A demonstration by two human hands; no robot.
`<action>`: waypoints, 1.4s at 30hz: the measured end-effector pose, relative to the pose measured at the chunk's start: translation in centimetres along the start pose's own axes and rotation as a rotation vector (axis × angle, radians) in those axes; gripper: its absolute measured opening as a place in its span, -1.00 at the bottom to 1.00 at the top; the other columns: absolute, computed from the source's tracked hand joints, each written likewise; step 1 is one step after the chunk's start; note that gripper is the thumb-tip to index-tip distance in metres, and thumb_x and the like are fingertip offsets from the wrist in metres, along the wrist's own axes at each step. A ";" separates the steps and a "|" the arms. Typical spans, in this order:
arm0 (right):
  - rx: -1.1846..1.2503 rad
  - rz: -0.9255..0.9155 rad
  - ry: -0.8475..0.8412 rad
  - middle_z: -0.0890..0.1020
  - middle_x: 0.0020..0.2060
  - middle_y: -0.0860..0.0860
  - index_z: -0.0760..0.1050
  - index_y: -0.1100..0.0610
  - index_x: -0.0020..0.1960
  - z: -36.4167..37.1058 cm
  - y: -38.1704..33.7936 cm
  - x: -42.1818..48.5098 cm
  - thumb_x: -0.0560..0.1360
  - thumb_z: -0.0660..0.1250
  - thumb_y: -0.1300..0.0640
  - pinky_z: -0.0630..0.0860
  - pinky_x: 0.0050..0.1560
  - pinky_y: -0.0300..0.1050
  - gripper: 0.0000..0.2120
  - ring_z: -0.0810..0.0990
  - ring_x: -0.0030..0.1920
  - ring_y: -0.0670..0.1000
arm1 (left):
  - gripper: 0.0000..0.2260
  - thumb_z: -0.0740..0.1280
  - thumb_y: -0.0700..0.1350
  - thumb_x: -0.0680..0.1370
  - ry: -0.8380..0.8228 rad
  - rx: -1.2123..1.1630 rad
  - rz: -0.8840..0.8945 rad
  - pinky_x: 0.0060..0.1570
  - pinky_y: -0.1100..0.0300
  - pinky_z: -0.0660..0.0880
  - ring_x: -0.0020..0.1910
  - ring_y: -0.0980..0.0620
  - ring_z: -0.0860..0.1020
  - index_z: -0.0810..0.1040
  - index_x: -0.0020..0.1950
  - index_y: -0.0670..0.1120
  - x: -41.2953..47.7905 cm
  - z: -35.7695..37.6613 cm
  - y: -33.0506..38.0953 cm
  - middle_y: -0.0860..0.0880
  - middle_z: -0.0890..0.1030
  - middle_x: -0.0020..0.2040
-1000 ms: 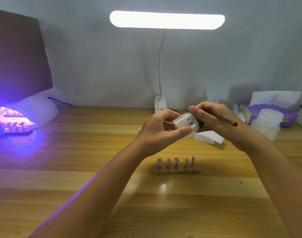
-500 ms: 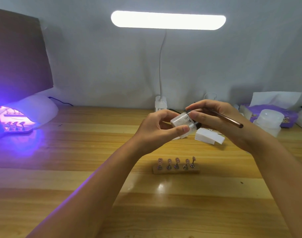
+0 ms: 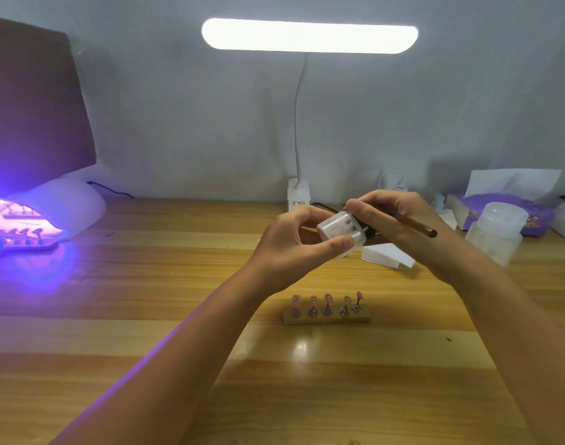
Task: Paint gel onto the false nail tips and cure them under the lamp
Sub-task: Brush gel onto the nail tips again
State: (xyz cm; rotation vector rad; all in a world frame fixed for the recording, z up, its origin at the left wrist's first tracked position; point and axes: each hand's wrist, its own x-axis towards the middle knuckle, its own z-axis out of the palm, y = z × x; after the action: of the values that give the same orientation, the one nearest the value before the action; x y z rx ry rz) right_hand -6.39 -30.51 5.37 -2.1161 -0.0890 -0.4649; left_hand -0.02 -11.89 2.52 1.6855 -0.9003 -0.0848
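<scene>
Far left, a dark board [image 3: 33, 101] stands against the grey wall [image 3: 184, 123], and the curing lamp [image 3: 65, 203] throws violet light across the wooden table [image 3: 146, 284]. Overhead, the desk lamp [image 3: 310, 36] shines white. At centre, the left hand [image 3: 290, 252] pinches a small jar [image 3: 340, 231] above the table. The right hand [image 3: 400, 220] curls its fingers round the jar's dark end, a brush [image 3: 417, 229] tucked among them. Below, five nail tips [image 3: 327, 300] stand on a strip [image 3: 326, 317]. Further right sit a white block [image 3: 387, 255], a plastic bottle [image 3: 496, 232] and a tissue pack [image 3: 506, 208].

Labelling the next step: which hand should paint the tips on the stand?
Right. The right hand holds the brush, while the left hand is busy gripping the jar.
</scene>
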 end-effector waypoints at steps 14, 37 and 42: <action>-0.089 0.005 -0.021 0.64 -0.04 0.03 0.48 0.09 0.16 -1.9 -1.4 -0.2 0.42 0.34 -0.17 0.64 -0.15 -0.21 -0.56 0.67 -0.08 -0.07 | -0.58 0.48 -0.04 0.49 0.003 0.094 0.066 0.08 0.09 0.61 0.13 0.07 0.60 0.38 0.25 0.00 -0.2 0.8 0.4 -0.01 0.57 0.16; 0.075 -0.028 -0.197 0.70 0.04 -0.11 0.55 0.06 0.26 -3.0 -2.0 -1.4 0.43 0.39 0.12 0.56 -0.10 -0.36 -0.61 0.66 0.08 -0.13 | -0.56 0.53 -0.03 0.43 0.046 0.079 0.106 -0.07 -0.01 0.65 0.02 0.04 0.65 0.48 0.24 -0.04 -0.4 0.7 0.9 0.00 0.55 0.15; 0.126 -0.007 -0.195 0.71 0.01 -0.08 0.57 0.06 0.23 -2.8 -1.3 -1.3 0.50 0.38 0.17 0.56 -0.14 -0.37 -0.69 0.68 0.03 -0.12 | -0.57 0.54 -0.05 0.43 0.066 0.076 0.128 -0.10 -0.03 0.65 -0.05 0.01 0.67 0.49 0.22 -0.08 -0.5 0.9 0.7 -0.03 0.57 0.11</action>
State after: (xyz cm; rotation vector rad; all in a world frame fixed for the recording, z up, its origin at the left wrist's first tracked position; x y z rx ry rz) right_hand -8.69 -31.90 7.34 -2.0324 -0.2310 -0.2494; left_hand -1.17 -12.37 2.64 1.6870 -0.9694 0.0919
